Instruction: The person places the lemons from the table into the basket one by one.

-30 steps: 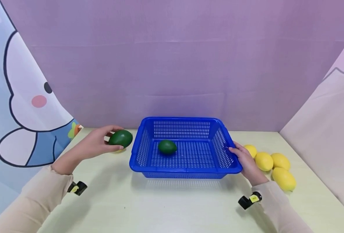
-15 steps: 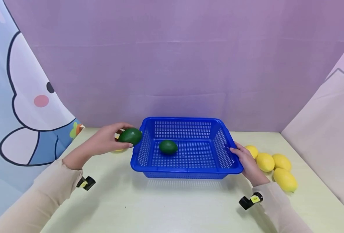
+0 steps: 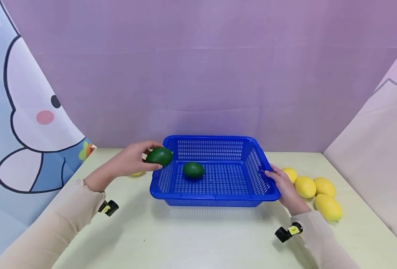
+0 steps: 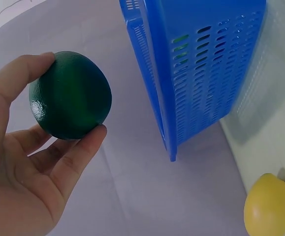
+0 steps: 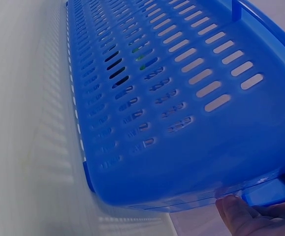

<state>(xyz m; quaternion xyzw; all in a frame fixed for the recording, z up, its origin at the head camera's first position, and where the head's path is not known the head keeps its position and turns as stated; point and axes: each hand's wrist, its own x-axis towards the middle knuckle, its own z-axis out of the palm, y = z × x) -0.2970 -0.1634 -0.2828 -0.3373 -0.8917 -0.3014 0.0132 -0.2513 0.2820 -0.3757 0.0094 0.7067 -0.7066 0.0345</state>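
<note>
The left hand grasps a dark green oval fruit between thumb and fingertips, holding it in the air over the left rim of the blue perforated plastic basket. A second dark green fruit lies on the basket's floor. The right hand rests on the basket's right rim, fingers curled around it. Four yellow lemons lie just beyond that hand on the pale table, a fifth lemon left of the basket.
</note>
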